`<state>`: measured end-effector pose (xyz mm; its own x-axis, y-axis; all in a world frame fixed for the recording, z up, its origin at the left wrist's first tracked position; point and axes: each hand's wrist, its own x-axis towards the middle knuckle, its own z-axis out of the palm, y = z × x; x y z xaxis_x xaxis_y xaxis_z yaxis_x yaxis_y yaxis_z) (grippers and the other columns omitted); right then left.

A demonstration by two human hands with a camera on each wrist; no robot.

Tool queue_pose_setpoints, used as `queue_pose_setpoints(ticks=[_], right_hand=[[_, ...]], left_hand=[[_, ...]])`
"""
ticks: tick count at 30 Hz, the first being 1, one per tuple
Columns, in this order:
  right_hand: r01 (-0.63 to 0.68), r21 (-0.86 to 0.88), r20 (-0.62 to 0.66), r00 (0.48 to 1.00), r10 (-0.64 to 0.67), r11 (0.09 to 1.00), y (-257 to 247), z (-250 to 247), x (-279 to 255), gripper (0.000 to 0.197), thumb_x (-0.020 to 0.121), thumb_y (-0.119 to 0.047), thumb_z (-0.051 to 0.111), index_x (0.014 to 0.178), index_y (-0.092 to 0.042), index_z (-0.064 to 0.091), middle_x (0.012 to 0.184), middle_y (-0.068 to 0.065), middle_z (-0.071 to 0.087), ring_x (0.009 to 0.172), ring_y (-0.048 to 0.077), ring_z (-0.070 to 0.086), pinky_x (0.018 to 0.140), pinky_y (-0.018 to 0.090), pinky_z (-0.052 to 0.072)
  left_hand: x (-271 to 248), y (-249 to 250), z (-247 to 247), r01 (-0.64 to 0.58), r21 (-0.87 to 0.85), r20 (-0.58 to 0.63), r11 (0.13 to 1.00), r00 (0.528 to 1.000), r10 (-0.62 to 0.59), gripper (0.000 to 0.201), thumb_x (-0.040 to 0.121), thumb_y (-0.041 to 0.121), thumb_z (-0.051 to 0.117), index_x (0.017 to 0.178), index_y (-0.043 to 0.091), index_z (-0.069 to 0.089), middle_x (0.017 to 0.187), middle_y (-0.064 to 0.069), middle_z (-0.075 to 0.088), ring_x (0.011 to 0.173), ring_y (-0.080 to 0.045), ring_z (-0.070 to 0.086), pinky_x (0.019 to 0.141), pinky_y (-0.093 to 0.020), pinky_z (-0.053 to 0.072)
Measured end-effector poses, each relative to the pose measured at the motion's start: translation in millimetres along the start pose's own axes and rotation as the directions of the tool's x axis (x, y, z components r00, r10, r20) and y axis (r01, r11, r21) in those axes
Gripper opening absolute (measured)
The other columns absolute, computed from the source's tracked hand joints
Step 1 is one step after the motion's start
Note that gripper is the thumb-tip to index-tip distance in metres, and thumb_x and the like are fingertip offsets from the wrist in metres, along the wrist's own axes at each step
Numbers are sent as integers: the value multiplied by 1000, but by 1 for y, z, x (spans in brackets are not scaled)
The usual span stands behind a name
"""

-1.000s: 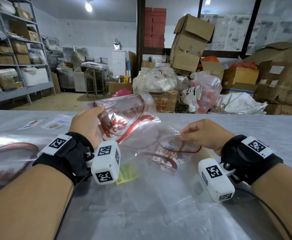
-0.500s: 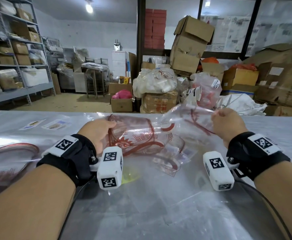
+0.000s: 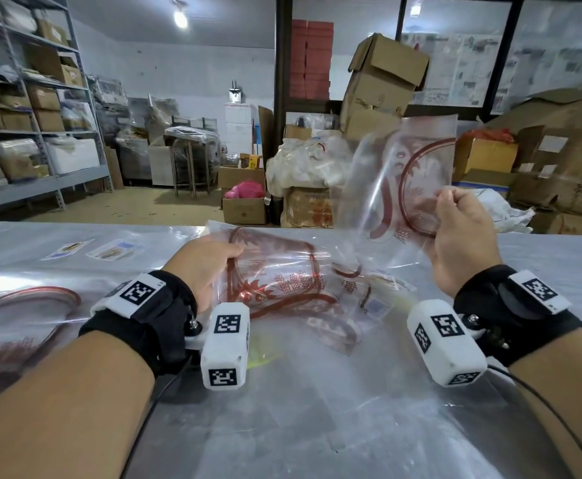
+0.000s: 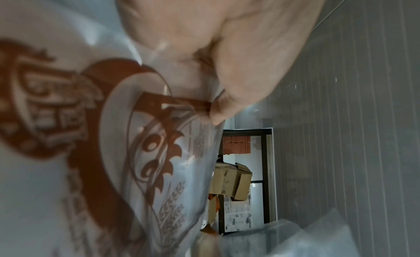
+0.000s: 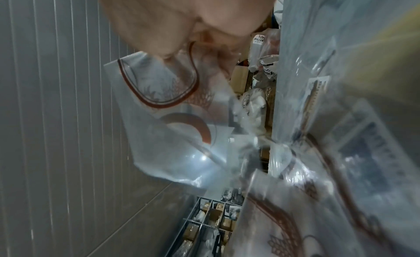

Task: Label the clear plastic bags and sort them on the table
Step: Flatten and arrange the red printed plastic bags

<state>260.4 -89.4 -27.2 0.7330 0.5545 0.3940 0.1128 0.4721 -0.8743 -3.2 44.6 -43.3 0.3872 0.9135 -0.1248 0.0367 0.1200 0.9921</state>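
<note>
At nine o'clock on the glossy, plastic-covered grey surface (image 3: 317, 426) lies a flat clear plastic bag with a red oval outline (image 3: 23, 316), and two small printed paper labels (image 3: 92, 248) lie beyond it at ten o'clock. The left hand (image 3: 206, 267) curls its fingers and thumb round the near edge of a crinkled clear plastic bag printed with red-brown wheat ears and scrollwork (image 3: 282, 281); this bag slumps onto the surface at the centre, over more clear film. In the left wrist view the thumb (image 4: 238, 81) presses on the film, the print beside it. A pale yellow slip (image 3: 262, 354) shows through the plastic at six o'clock of that bag. At two o'clock the right hand (image 3: 462, 243) pinches a second thin clear bag with a red ring print (image 3: 403, 174) by its lower edge, raised upright off the surface; its film is smooth, shiny and slightly bowed.
</note>
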Motion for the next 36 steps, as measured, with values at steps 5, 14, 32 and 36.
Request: queue_pose_setpoints(ticks=[5, 14, 32, 36], right_hand=[[117, -198, 106, 990, -98, 973, 10, 3, -3, 20, 105, -25, 50, 91, -25, 64, 85, 18, 63, 72, 18, 59, 73, 39, 51], [123, -346, 530, 844, 85, 930, 13, 11, -22, 29, 86, -41, 61, 107, -26, 74, 103, 1, 77, 94, 10, 69, 79, 23, 49], [-34, -475, 483, 825, 293, 879, 21, 10, -23, 17, 93, -19, 68, 107, -16, 76, 108, 0, 76, 95, 3, 67, 79, 11, 48], [-57, -531, 495, 789, 364, 845, 18, 12, -26, 20, 94, -14, 67, 112, -15, 76, 102, 3, 78, 83, 4, 70, 65, 9, 51]], left_hand=[[1, 1, 3, 12, 20, 42, 1000, 999, -13, 19, 103, 16, 54, 116, 8, 65, 121, -19, 65, 111, -37, 61, 87, -47, 51], [-6, 3, 3, -42, -60, 171, 997, 984, 51, 39, 103, 31, 54, 126, 1, 65, 113, -18, 73, 88, -37, 68, 77, -46, 57], [-9, 9, 2, 3, -94, 77, 996, 997, 4, 58, 97, 61, 51, 122, 11, 65, 117, -11, 73, 102, -27, 71, 88, -47, 55], [-15, 11, 7, -4, -38, 103, 999, 995, 8, 47, 87, 42, 71, 119, 8, 68, 111, -13, 71, 108, -33, 66, 92, -45, 54]])
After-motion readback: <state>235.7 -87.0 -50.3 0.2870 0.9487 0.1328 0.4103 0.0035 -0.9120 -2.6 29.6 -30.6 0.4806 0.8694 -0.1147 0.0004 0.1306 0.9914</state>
